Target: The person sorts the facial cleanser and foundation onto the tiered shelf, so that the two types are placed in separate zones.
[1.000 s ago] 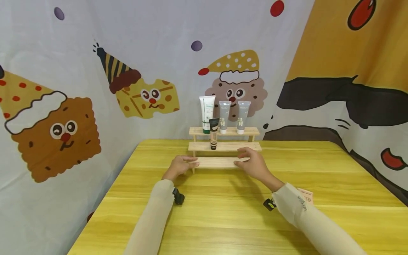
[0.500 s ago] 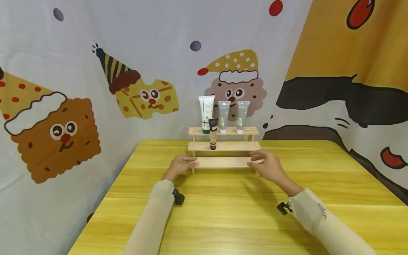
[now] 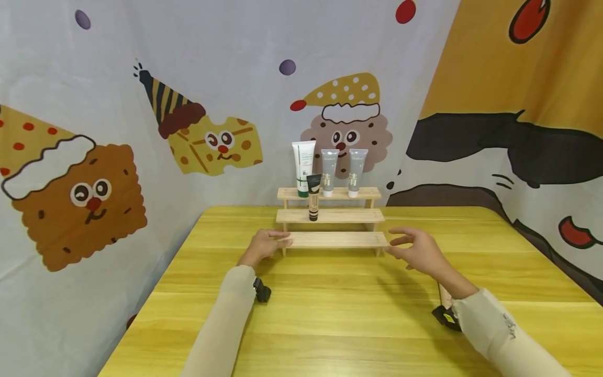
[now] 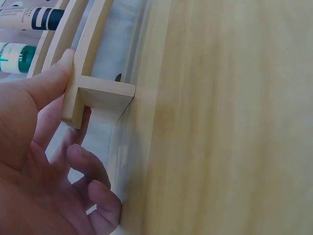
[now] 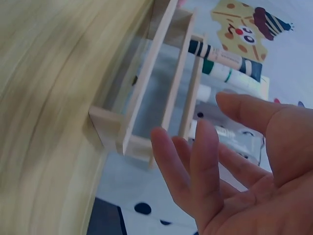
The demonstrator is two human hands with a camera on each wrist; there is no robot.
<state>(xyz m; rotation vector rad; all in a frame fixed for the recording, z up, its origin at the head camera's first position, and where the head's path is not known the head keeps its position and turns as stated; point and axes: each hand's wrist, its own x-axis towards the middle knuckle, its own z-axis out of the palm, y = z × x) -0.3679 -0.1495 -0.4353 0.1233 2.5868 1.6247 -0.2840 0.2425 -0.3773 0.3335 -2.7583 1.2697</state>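
Note:
A small three-step wooden rack (image 3: 335, 239) stands on the table against the curtain. With its thumb on top and a finger below, my left hand (image 3: 265, 245) pinches the left end of the lowest board (image 4: 87, 61). My right hand (image 3: 418, 252) is beside the rack's right end, fingers spread and nothing in them. On the top step are a white tube with a green cap (image 3: 303, 163) and two grey tubes, the middle one (image 3: 328, 170) and the right one (image 3: 357, 170). A beige tube with black ends (image 3: 313, 196) stands on the middle step.
The yellow wood-grain table (image 3: 330, 314) carries the rack near its back edge. A pale pink packet (image 3: 445, 296) lies on the right, partly hidden by my right wrist. Behind hangs a cartoon-printed curtain (image 3: 226, 68).
My right hand has slid rightward along the lowest board, from over it to just past its right end. The left hand keeps its hold; the rack and tubes stay put.

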